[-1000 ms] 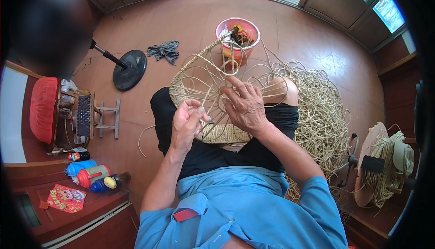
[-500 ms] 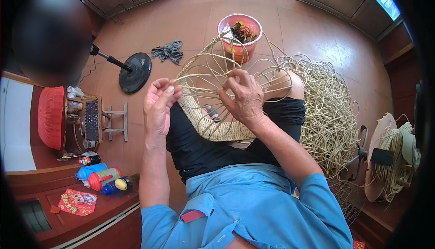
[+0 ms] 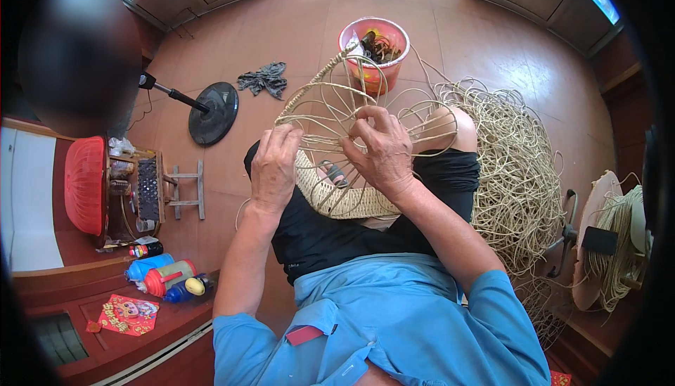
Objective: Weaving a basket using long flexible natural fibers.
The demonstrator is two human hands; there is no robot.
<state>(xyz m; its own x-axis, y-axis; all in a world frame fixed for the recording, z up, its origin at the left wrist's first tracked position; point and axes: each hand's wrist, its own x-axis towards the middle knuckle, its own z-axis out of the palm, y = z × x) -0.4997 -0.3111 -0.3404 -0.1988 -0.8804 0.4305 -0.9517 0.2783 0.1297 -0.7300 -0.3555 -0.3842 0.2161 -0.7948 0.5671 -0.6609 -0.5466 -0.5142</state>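
A round piece of woven cord work lies across my lap, with a thick braided band (image 3: 351, 204) curving along its near side. Thin pale cords (image 3: 325, 120) loop out from it over its open middle. My left hand (image 3: 275, 168) is closed at the band's left side, its fingertips pinching a cord there. Over the middle, my right hand (image 3: 382, 148) has its thumb and fingers bent together on the looped cords. The exact strands in both grips are partly hidden by the fingers.
A pink bucket (image 3: 389, 79) with dark scraps stands ahead. To the right lie a big heap of loose cord (image 3: 517, 182) and a wound cord reel (image 3: 608, 259). Leftward are a black round stand base (image 3: 213, 114), a grey cloth (image 3: 263, 81) and several bottles (image 3: 169, 278).
My left hand has turned from palm-up to back-up and moved slightly right, onto the band's edge. A strand now trails beside its wrist. My right hand stays nearly in place.
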